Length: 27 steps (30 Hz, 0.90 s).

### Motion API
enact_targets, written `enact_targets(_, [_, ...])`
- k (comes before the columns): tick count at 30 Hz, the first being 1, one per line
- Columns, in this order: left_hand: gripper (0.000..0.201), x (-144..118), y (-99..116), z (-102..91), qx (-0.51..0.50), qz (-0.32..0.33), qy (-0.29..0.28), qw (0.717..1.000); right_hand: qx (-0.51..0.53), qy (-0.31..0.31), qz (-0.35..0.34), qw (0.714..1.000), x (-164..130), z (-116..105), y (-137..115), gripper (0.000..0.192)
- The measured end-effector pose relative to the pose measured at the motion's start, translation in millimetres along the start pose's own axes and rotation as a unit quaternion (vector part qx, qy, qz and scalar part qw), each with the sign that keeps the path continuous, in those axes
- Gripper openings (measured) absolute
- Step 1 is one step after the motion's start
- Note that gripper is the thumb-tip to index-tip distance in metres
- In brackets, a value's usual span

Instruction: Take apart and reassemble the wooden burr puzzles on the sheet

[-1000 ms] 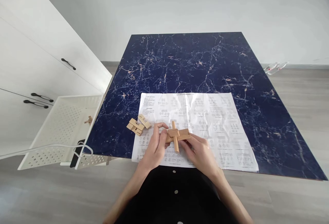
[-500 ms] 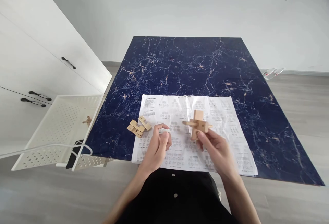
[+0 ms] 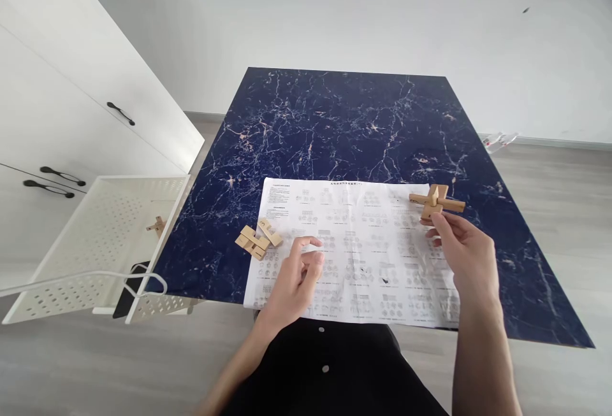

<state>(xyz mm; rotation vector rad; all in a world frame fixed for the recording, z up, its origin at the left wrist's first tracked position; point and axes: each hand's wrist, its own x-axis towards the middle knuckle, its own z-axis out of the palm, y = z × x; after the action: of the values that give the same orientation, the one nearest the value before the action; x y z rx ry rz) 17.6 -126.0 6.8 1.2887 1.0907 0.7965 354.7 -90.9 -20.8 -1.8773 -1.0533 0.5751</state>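
My right hand (image 3: 466, 247) grips a cross-shaped wooden interlocking puzzle (image 3: 435, 202) by its near end, thumb on top. The puzzle is at the right edge of the printed instruction sheet (image 3: 335, 212), its bars crossing each other; whether it touches the table is unclear. Over the left half of the sheet, my left hand (image 3: 296, 279) is empty, its fingers loosely curled and a gap showing between thumb and forefinger. Left of that hand, several loose notched wooden puzzle pieces (image 3: 252, 242) lie together, partly on the sheet's left edge.
The sheet lies along the near edge of a dark blue marble-patterned table (image 3: 335, 123). Lower left stands a white perforated bin (image 3: 81, 257) with another wooden piece (image 3: 157, 227) and a black object (image 3: 130, 292) inside. A white cable (image 3: 86, 276) crosses it. White cabinets (image 3: 95, 85) rise behind.
My right hand has carried the wooden puzzle rightward, from over the sheet to its right edge, uncovering the print there. My left hand has shifted slightly right, still empty.
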Motion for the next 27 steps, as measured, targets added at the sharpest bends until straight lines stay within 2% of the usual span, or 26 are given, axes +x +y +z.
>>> enact_targets(3, [0.033, 0.7, 1.3, -0.4, 0.007, -0.001, -0.005, 1.000, -0.002, -0.010, 0.041, 0.999, -8.7, -0.3, -6.9, 0.046])
enact_targets(7, [0.030, 0.0, 4.0, 0.1, 0.030, 0.009, -0.009, 0.999, -0.006, -0.044, 0.050, 0.998, -32.2, 1.1, -22.8, 0.043])
enact_targets(11, [0.022, -6.9, 8.0, 1.0, 0.083, 0.046, 0.003, 0.995, 0.018, -0.112, 0.027, 0.993, -62.5, 8.7, -40.6, 0.040])
enact_targets(13, [0.017, -11.0, 10.7, -0.9, 0.137, 0.095, 0.041, 0.985, 0.030, -0.159, 0.004, 0.987, -77.3, 15.8, -48.5, 0.039])
enact_targets(15, [0.010, -13.4, 12.5, -6.6, 0.211, 0.169, 0.120, 0.955, 0.038, -0.186, -0.011, 0.982, -89.7, 23.9, -54.1, 0.038])
enact_targets(17, [0.009, -13.8, 12.2, -16.7, 0.299, 0.232, 0.223, 0.898, 0.035, -0.215, -0.024, 0.976, -98.4, 31.2, -56.8, 0.039])
enact_targets(19, [0.018, -12.7, 9.4, -30.3, 0.387, 0.242, 0.306, 0.836, 0.021, -0.223, -0.037, 0.974, -103.4, 36.1, -57.4, 0.038])
enact_targets(21, [0.034, -11.2, 4.7, -45.1, 0.439, 0.207, 0.342, 0.805, 0.009, -0.213, -0.046, 0.976, -105.6, 38.5, -57.0, 0.038])
enact_targets(22, [0.045, -10.6, 2.2, -52.0, 0.450, 0.186, 0.340, 0.804, 0.006, -0.207, -0.049, 0.977, -105.9, 38.9, -56.7, 0.038])
enact_targets(24, [0.067, -9.6, -2.1, -63.3, 0.455, 0.148, 0.301, 0.825, 0.008, -0.202, -0.054, 0.978, -106.0, 38.9, -56.3, 0.039])
enact_targets(27, [0.082, -8.5, -5.9, -72.6, 0.438, 0.103, 0.258, 0.855, 0.012, -0.207, -0.058, 0.977, -105.5, 38.2, -56.2, 0.040])
